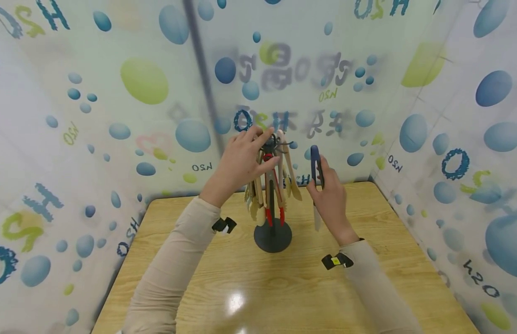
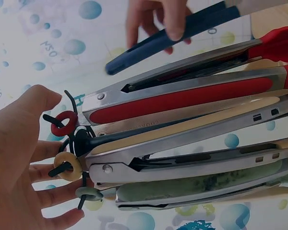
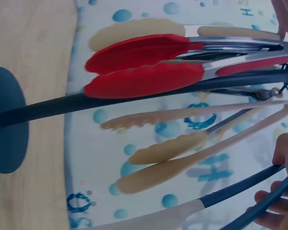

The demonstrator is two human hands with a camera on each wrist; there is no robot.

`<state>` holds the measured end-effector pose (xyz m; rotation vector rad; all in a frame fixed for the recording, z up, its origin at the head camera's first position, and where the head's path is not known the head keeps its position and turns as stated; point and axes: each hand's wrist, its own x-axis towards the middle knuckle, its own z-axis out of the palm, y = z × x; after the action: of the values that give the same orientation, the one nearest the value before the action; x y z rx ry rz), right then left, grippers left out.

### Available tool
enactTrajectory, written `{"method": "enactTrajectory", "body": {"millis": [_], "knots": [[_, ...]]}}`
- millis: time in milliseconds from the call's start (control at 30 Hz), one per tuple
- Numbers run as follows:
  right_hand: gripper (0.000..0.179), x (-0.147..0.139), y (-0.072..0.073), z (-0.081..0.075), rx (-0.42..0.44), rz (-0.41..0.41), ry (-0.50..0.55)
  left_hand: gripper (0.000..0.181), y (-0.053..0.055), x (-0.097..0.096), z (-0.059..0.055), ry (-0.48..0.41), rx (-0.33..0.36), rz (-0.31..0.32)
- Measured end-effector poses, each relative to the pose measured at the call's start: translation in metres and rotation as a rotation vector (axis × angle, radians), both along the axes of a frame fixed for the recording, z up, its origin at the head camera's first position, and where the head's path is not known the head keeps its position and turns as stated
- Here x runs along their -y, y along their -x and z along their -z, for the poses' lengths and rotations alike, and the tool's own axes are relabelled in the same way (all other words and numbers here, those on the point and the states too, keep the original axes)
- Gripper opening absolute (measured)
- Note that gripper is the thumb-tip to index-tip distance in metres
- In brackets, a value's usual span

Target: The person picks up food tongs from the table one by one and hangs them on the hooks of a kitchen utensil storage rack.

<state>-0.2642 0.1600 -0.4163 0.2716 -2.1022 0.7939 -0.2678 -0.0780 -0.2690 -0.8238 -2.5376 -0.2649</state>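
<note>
A black upright stand with a round base (image 1: 273, 237) carries several kitchen tongs hung from hooks at its top. Around those hooks my left hand (image 1: 241, 160) spreads its fingers, thumb apart, fingertips close behind the hooks in the left wrist view. Red-tipped tongs (image 2: 182, 100) hang nearest its thumb by a red ring (image 2: 64, 123); tongs with a tan ring (image 2: 67, 166) and green-handled tongs (image 2: 197, 187) hang beside them. To the right of the stand, my right hand (image 1: 331, 197) grips blue-handled tongs (image 3: 245, 184) with pale grey tips, pointing down.
Wooden tongs (image 3: 163, 170) hang on the stand's right side, between it and the blue-handled tongs. The stand is on a wood-grain table (image 1: 242, 287). Patterned curtain walls (image 1: 116, 93) with blue and green spots enclose the table's back and sides.
</note>
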Motion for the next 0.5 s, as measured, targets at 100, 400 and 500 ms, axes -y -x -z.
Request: {"method": "enactTrajectory", "body": {"millis": [100, 400, 500], "knots": [[0.068, 0.005, 0.003, -0.014, -0.033, -0.027, -0.028, 0.071, 0.0, 0.0, 0.0, 0.005, -0.002, -0.009], [0.068, 0.022, 0.009, -0.042, -0.071, -0.102, -0.063, 0.072, 0.001, 0.0, 0.003, -0.007, -0.021, -0.004], [0.068, 0.025, 0.009, -0.044, -0.069, -0.114, -0.063, 0.073, 0.0, 0.0, 0.004, -0.005, -0.031, -0.005]]}}
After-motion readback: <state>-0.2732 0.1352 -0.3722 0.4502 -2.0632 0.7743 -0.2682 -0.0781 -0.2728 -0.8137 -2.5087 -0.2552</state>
